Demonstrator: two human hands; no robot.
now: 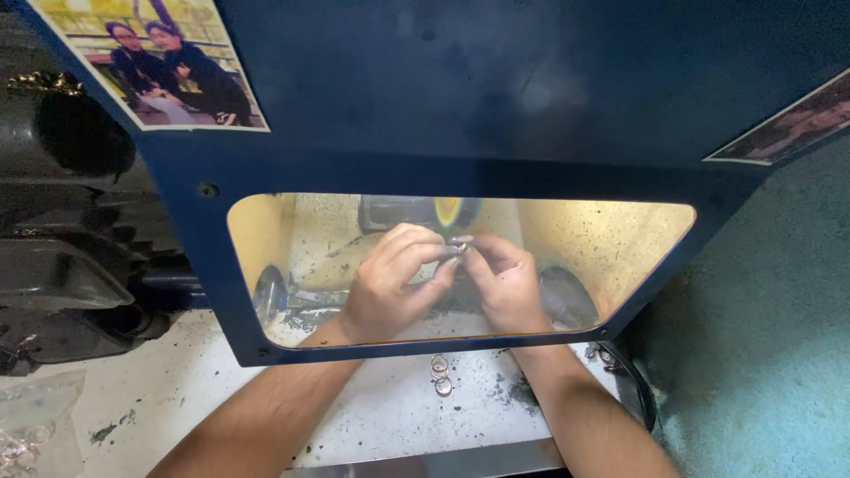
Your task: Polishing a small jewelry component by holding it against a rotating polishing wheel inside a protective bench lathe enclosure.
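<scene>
Both my hands reach under a dark blue hood point(460, 97) and show through its clear window. My left hand point(390, 279) and my right hand point(505, 279) pinch a small silvery ring point(460, 248) together between their fingertips. The ring sits just below a spinning yellow-green wheel point(452, 212) on a dark shaft at the back of the chamber. Two more small rings point(441, 373) lie on the white bench surface in front of the hood, between my forearms.
Yellowed chamber walls point(611, 239) enclose the wheel. Dark dust specks the white bench point(372, 416). A clear plastic bag with small metal pieces point(27, 425) lies at lower left. Dark machine parts point(71, 265) stand on the left, a teal wall point(770, 354) on the right. Photo prints point(159, 62) are stuck to the hood.
</scene>
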